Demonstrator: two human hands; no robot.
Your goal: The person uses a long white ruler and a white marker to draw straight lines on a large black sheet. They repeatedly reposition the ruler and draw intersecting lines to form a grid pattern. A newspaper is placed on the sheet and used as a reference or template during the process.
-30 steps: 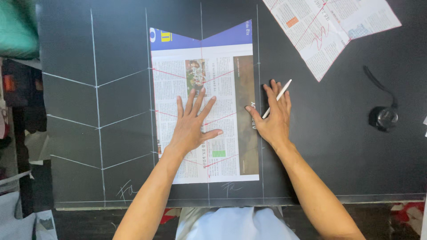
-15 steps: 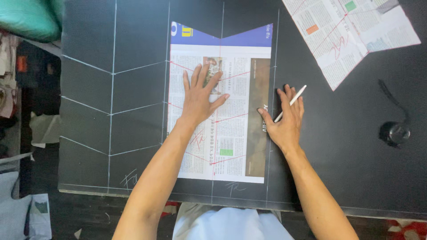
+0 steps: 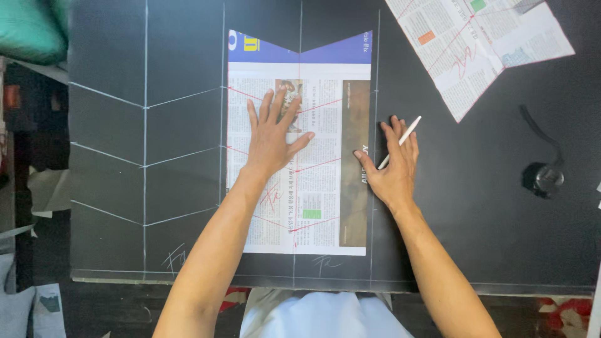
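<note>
Newsprint pattern — left hand flat, right hand gripping chalk pencil.

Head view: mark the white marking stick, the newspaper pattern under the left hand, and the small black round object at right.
white marking stick [image 3: 400, 141], head view, on the shaft above the right hand's fingers.
newspaper pattern [image 3: 325, 181], head view, on the printed text right of centre.
small black round object [image 3: 546, 178], head view, on its round body.

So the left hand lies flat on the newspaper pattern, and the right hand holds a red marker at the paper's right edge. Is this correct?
Not quite. In the head view, the thing in the right hand is a thin white pencil, not a red marker. The rest holds: the left hand lies flat on the newspaper pattern, and the right hand is at its right edge, on the black sheet.
</note>
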